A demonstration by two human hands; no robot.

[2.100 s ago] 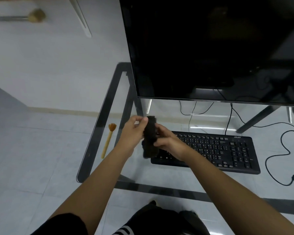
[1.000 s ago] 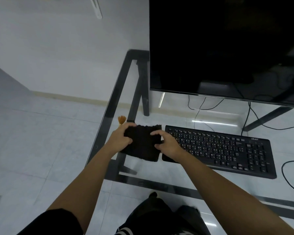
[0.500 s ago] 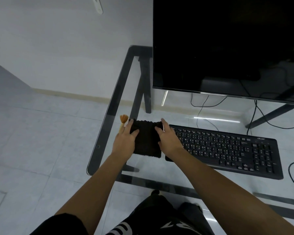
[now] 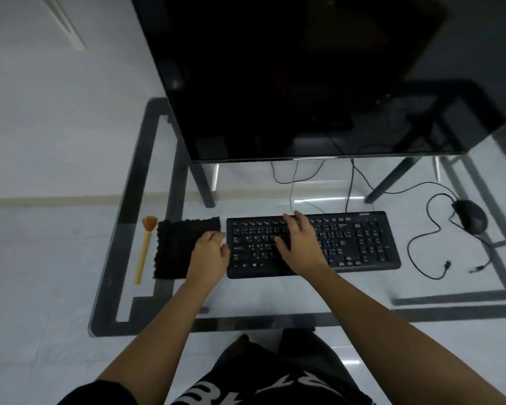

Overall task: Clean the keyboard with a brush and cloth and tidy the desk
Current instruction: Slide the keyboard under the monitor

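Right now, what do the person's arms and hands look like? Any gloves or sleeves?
No gloves: the left hand and right hand are bare, no rings or watch showing. Both forearms are bare too. A black sleeve shows at the left upper arm.

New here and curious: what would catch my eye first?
A big dark monitor fills the top, over a glass desk. Below it, the right hand lies spread on a black keyboard, and the left hand is at its left end, next to a black cloth and a wooden brush.
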